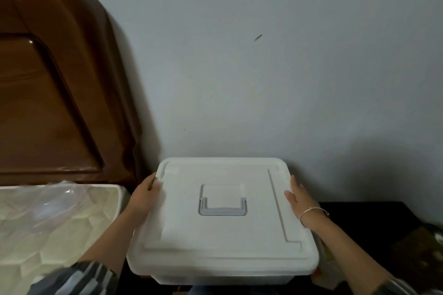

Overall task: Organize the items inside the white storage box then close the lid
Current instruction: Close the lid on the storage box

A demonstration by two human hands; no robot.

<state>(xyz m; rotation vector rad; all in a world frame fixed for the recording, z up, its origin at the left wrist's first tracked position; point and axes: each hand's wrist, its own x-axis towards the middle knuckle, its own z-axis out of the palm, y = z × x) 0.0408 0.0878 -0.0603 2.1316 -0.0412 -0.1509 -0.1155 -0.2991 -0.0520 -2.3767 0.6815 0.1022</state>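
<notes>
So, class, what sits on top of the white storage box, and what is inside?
A white lid with a grey handle covers the box; the left hand and right hand hold its side edges. The lid hides the inside, so the contents cannot be seen.

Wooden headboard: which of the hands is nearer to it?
Left. The left hand holds the left edge of the lid, on the headboard side; the right hand holds the opposite edge, farther away.
</notes>
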